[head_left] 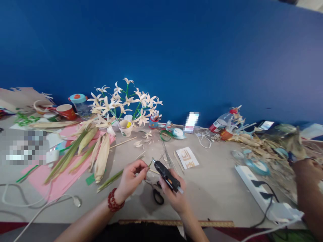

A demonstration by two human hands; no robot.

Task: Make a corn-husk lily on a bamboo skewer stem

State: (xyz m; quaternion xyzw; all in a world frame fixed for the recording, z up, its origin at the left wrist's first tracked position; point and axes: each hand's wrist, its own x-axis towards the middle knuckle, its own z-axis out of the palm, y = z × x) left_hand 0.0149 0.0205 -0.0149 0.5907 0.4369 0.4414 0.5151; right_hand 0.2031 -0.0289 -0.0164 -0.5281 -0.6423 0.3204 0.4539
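Fingers of the left hand (133,176), as I view them remotely, are clamped on a thin green strip (150,164); those of the right hand (175,193) wrap a black glue gun (167,175), nozzle just beside the strip. Both are held above the table (214,188), near black-handled scissors (158,203). Farther out, pale flowers (129,101) stand before the blue wall (176,60).

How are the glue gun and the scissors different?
The glue gun is held up in the right hand, while the scissors lie on the table. The glue gun has a chunky body with a narrow tip; the scissors have a looped handle. Both have black parts.
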